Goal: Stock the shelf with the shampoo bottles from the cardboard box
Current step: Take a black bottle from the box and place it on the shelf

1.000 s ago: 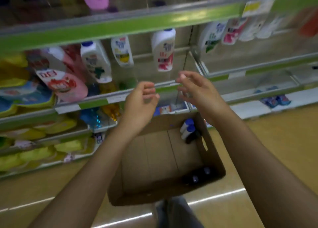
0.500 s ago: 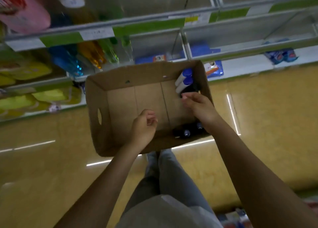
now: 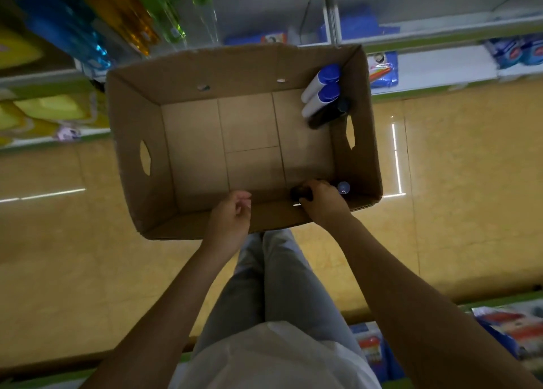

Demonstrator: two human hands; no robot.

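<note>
An open cardboard box [image 3: 138,130] stands on the floor below me. In its far right corner lean two white bottles with blue caps [image 3: 321,90] and a dark bottle [image 3: 326,118]. At the near right corner my right hand [image 3: 321,202] curls round the top of a dark bottle [image 3: 299,194], next to a clear blue-tinted cap [image 3: 343,187]. My left hand [image 3: 232,216] hovers over the near wall of the box, fingers loosely curled and holding nothing.
Shelves [image 3: 440,36] with green edge strips run along the top, carrying blue, amber and green bottles [image 3: 97,30] at the left and blue packs [image 3: 382,68] low at the right. Yellow tiled floor [image 3: 455,183] surrounds the box. More packs [image 3: 517,330] lie behind me.
My view dropped from the shelf to the box. My right hand went from the far right bottles to the near right corner and closed on a dark bottle. The left hand lowered to the box edge.
</note>
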